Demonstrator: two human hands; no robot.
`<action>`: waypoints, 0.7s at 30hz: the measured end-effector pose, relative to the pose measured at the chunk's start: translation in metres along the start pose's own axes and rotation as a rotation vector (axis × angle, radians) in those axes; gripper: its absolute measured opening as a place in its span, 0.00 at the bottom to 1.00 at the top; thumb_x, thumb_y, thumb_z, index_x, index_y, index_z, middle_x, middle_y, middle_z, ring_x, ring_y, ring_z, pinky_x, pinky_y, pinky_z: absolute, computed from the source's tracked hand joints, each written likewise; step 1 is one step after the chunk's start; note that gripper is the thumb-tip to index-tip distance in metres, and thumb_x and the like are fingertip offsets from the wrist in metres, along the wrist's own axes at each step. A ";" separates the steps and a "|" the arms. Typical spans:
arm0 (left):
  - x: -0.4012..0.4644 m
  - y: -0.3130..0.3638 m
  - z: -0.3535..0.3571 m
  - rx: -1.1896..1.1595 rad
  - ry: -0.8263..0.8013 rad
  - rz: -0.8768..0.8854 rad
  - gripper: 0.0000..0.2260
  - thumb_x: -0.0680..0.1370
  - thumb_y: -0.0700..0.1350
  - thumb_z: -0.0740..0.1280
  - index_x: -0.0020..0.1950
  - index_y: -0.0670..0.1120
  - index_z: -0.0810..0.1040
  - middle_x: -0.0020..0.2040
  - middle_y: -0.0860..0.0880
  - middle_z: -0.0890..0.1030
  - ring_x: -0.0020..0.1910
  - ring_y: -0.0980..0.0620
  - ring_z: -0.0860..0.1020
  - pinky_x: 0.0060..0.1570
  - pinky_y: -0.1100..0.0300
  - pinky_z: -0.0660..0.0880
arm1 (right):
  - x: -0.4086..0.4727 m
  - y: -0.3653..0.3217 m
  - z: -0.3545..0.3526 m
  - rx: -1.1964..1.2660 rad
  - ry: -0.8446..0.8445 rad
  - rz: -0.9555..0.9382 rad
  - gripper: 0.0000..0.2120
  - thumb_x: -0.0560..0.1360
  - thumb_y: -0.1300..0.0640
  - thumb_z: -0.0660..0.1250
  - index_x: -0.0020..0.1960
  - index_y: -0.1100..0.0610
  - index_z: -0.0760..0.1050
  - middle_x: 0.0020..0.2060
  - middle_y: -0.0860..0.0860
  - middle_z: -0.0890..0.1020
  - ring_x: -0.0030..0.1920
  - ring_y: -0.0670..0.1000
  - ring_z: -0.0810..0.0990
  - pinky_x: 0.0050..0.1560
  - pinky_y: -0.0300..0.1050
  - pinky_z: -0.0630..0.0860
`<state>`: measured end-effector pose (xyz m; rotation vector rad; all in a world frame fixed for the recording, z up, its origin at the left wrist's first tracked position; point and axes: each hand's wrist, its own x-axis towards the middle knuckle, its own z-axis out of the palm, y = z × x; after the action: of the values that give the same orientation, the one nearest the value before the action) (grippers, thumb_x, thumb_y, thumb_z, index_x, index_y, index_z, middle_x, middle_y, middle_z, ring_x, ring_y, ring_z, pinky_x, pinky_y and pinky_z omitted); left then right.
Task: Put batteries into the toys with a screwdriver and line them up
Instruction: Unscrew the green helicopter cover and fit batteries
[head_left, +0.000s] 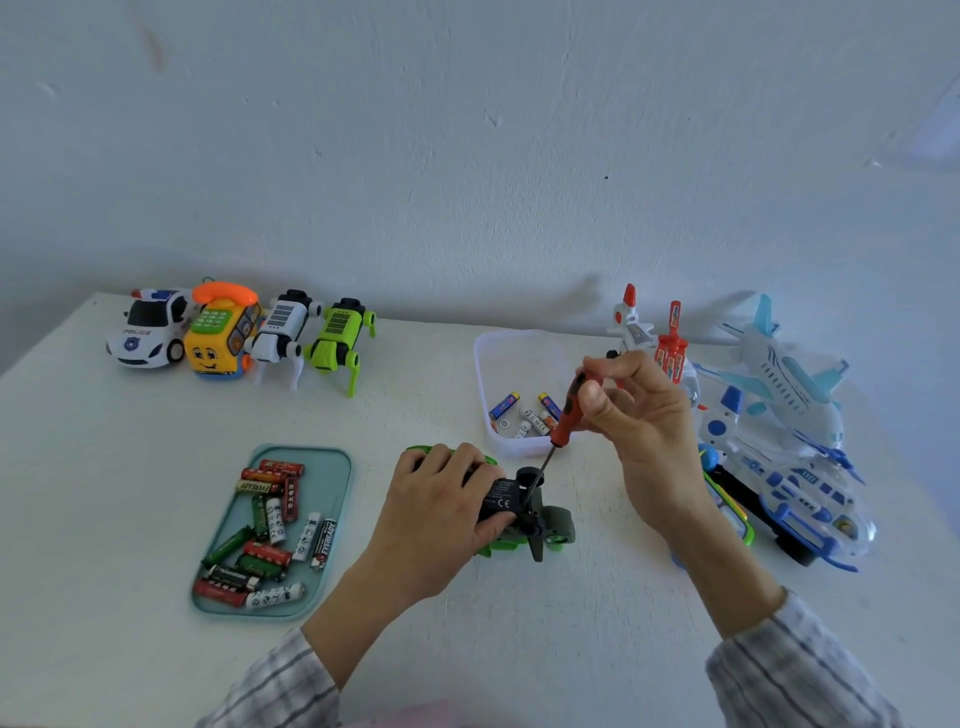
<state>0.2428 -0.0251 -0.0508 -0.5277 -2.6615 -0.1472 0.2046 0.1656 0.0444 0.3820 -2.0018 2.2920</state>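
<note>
Near the desk's front edge the left hand (441, 499) grips the upturned green car (524, 512); the right hand (641, 415) pinches the screwdriver (563, 423), tip at the battery cover; likely a screw step; next, steady turning, tip kept seated.

Two bare forearms reach in from the bottom edge. Each wears a loose sleeve, the left sleeve (283, 680) and right sleeve (800, 670), of pale grey-white fabric crossed by darker grey plaid lines, pushed up above the wrist.
</note>
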 end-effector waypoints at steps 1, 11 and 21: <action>0.000 0.000 0.000 0.000 0.001 0.000 0.18 0.76 0.61 0.56 0.51 0.51 0.78 0.47 0.52 0.77 0.41 0.50 0.76 0.44 0.53 0.73 | 0.001 0.001 -0.001 -0.005 -0.003 -0.016 0.04 0.70 0.57 0.73 0.41 0.51 0.77 0.38 0.50 0.81 0.37 0.52 0.81 0.38 0.47 0.80; 0.001 -0.001 0.000 -0.013 -0.002 -0.003 0.18 0.76 0.61 0.56 0.50 0.51 0.78 0.47 0.53 0.77 0.41 0.50 0.75 0.44 0.53 0.72 | -0.001 0.006 -0.006 -0.014 -0.002 0.028 0.06 0.77 0.67 0.62 0.49 0.57 0.72 0.44 0.51 0.84 0.43 0.55 0.84 0.44 0.50 0.81; 0.002 -0.001 0.000 -0.013 -0.010 -0.005 0.18 0.76 0.61 0.56 0.51 0.51 0.79 0.48 0.53 0.78 0.41 0.50 0.75 0.46 0.54 0.68 | 0.005 0.007 -0.013 0.080 -0.020 0.108 0.06 0.76 0.68 0.62 0.48 0.59 0.72 0.47 0.55 0.83 0.45 0.58 0.84 0.46 0.56 0.81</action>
<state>0.2406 -0.0250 -0.0500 -0.5277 -2.6731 -0.1633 0.1964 0.1771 0.0377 0.3110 -1.9911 2.4478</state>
